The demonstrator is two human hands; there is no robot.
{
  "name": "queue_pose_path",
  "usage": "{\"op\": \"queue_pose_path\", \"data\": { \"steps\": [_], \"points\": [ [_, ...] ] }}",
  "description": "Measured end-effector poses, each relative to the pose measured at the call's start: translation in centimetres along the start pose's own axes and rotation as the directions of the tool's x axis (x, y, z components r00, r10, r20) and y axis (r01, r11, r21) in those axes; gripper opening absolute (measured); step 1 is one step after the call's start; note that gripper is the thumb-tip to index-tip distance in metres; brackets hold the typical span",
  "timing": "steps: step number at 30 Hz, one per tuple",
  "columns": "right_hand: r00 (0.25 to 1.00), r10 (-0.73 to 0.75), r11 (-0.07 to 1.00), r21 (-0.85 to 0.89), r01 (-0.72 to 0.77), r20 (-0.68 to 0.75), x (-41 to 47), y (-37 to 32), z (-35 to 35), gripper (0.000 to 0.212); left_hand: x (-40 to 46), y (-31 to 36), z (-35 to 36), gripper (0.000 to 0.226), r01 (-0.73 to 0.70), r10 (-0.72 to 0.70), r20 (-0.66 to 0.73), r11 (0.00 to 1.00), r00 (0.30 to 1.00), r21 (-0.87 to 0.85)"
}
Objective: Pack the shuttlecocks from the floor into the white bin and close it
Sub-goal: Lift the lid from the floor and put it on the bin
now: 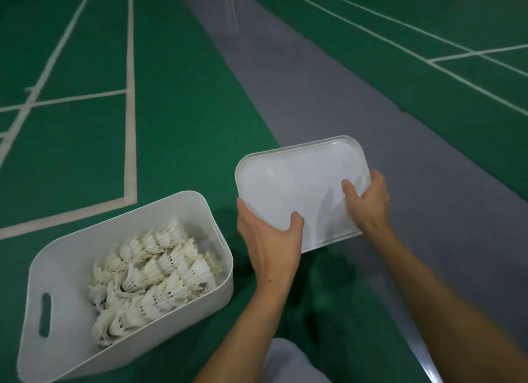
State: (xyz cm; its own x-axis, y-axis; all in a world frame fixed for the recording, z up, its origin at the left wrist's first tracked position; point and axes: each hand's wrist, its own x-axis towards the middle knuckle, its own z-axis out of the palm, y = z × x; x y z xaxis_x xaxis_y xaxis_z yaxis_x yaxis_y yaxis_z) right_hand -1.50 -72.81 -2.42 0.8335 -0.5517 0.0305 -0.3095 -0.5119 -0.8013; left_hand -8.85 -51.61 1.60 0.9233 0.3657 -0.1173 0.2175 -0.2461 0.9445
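Gripped at near edge by left hand (267, 239) and right hand (368, 202), centre frame: lid (297, 182), seemingly light, stiff, slick; lower left, bin (71, 262) of fragile shuttlecocks (154, 277).

The white bin (71, 268) stands open-topped, its mouth unobstructed above the heaped shuttlecocks (154, 271). The lid (300, 188), gripped by both hands, hangs to the bin's right, with bare green floor (177, 125) around.

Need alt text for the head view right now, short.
Both hands, left hand and right hand, hold a white lid above the floor, right of an open white bin filled with shuttlecocks on a green court.
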Motion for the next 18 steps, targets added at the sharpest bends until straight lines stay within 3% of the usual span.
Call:
{"op": "queue_pose_path", "data": {
  "steps": [4, 6, 9, 11, 14, 18],
  "points": [
    [0.996, -0.088, 0.972, 0.219, 0.080, 0.029, -0.7, -6.4, -2.7, 0.083, 0.5, 5.0, -4.4, 0.110, -0.076, 0.075, -0.037, 0.997, 0.996, -0.015],
    [0.992, -0.114, 0.931, 0.354, 0.090, 0.049, -1.9, -9.7, -3.0, 0.075, 0.7, 6.3, -7.9, 0.097, -0.149, 0.146, -0.085, 0.988, 0.986, -0.037],
    [0.984, -0.072, 0.804, 0.593, -0.038, 0.161, -3.9, -13.9, -2.0, 0.066, 1.3, 6.5, -13.8, 0.065, -0.233, 0.214, -0.152, 0.964, 0.965, -0.125],
    [0.945, -0.059, 0.703, 0.685, -0.190, 0.323, -5.5, -15.9, -0.9, 0.074, 1.5, 6.2, -18.0, 0.059, -0.222, 0.187, -0.175, 0.952, 0.967, -0.210],
    [0.853, -0.109, 0.550, 0.746, -0.376, 0.511, -8.4, -18.0, 1.3, 0.074, 1.8, 5.3, -24.7, 0.073, -0.121, 0.065, -0.169, 0.932, 0.983, -0.341],
    [0.783, -0.174, 0.627, 0.680, -0.379, 0.597, -13.3, -19.8, 4.9, 0.041, 3.7, 1.2, -32.6, 0.067, -0.034, -0.073, -0.188, 0.859, 0.980, -0.510]
  ]
}}
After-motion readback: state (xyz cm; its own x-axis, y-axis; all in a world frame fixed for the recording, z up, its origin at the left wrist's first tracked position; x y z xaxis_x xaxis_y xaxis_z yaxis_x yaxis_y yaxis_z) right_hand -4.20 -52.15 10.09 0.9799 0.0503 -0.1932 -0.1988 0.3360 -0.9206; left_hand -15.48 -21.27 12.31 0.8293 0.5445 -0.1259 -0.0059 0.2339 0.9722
